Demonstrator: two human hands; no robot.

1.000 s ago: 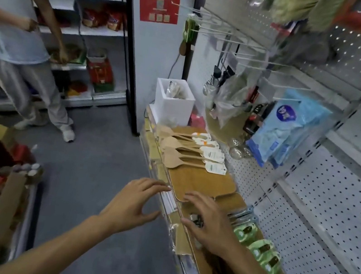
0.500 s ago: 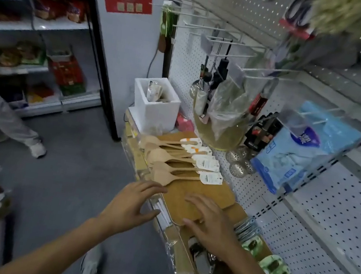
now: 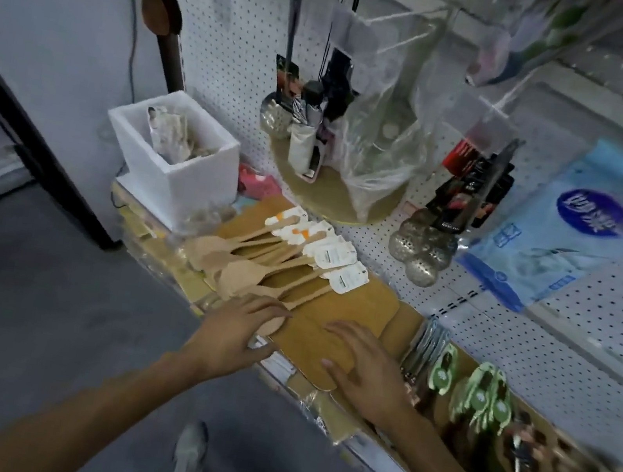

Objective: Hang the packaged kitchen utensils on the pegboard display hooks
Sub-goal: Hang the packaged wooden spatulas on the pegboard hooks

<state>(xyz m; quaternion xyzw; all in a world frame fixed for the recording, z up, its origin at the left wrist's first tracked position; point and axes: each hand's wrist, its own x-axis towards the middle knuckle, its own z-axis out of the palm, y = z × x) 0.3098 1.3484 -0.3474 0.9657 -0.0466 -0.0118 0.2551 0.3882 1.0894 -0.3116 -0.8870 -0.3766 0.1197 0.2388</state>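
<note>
Several wooden spatulas (image 3: 256,259) with white hang tags (image 3: 343,259) lie fanned across a wooden cutting board (image 3: 346,315) on the shelf. My left hand (image 3: 236,330) rests with spread fingers on the nearest spatula's blade at the board's left edge. My right hand (image 3: 366,364) lies flat on the board's near end, fingers straight. Above, white hooks (image 3: 404,16) stick out of the pegboard (image 3: 224,56); some carry bagged utensils (image 3: 381,156), others are bare.
A white foam box (image 3: 177,168) stands at the shelf's left end. Metal skimmers (image 3: 421,250) and a blue packet (image 3: 558,231) hang on the pegboard. Green-packed items (image 3: 481,396) and metal tools (image 3: 426,350) lie right of the board. Grey floor lies below left.
The view has swung down and closer to the shelf. Both hands have moved forward onto the board; the left now touches the nearest spatula. The bystander is out of view.
</note>
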